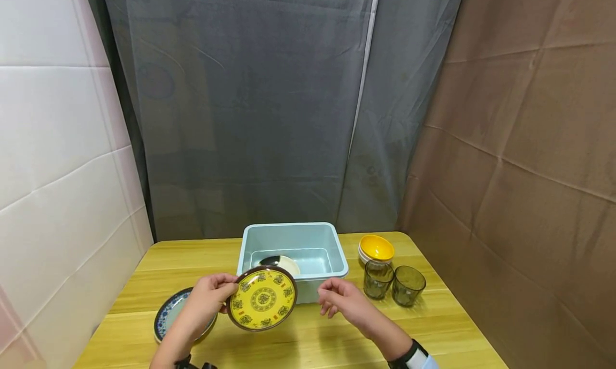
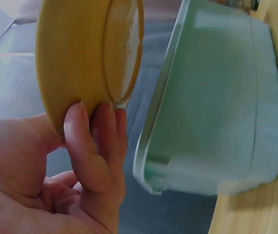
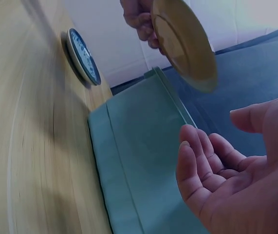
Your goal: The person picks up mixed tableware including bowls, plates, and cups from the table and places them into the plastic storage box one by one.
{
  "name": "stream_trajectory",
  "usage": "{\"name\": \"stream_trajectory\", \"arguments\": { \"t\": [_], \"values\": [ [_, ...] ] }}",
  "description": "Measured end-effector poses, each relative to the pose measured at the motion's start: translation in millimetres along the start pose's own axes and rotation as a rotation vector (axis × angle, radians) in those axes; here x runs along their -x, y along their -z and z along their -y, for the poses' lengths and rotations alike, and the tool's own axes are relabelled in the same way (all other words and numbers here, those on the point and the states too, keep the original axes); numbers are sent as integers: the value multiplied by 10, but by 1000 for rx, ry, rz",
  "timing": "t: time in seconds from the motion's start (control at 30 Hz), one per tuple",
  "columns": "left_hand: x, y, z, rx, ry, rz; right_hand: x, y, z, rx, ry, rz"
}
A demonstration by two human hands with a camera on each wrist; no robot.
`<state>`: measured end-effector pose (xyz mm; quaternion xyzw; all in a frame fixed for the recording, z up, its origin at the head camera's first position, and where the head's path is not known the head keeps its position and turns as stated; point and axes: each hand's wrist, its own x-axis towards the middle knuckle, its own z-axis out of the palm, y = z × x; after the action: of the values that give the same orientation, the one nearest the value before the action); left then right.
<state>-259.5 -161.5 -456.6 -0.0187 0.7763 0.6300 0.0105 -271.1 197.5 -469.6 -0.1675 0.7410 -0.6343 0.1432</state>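
Observation:
My left hand [image 1: 212, 297] pinches the edge of a yellow patterned plate [image 1: 262, 299] with a dark brown rim, thumb on its face and fingers behind. The plate is tilted up in front of a light blue plastic tub [image 1: 308, 290], its printed side toward the head camera. In the left wrist view the plate's plain yellow underside [image 2: 75, 53] and foot ring show beside the tub. My right hand [image 1: 344, 302] hovers at the tub's near right corner, fingers loosely curled, holding nothing; the right wrist view shows its bare palm [image 3: 236, 180].
Inside the tub lies a black-and-white dish [image 1: 286, 263]. Blue-rimmed plates [image 1: 166, 311] sit on the wooden table [image 1: 130, 326] at left, partly behind my left forearm. At right stand stacked bowls [image 1: 377, 247], the top one yellow, and two dark glass tumblers [image 1: 408, 286].

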Motion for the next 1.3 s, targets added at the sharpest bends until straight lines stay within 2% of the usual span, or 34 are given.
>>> {"name": "stream_trajectory", "arguments": {
  "t": [0.47,0.67,0.83,1.1,1.3],
  "values": [
    [-56,-366,-35,21,-87,71,-85,-114,91,-76,1,-26],
    [-73,-476,-32,48,-88,100,-92,-121,87,-113,-13,-34],
    [-84,-531,-35,64,-91,121,-92,-110,69,-158,-30,-24],
    [-77,-564,-62,66,-86,116,-63,-85,62,-250,-52,11],
    [-92,-575,-50,77,-64,125,-55,-63,43,-292,-69,1]
  ]
}}
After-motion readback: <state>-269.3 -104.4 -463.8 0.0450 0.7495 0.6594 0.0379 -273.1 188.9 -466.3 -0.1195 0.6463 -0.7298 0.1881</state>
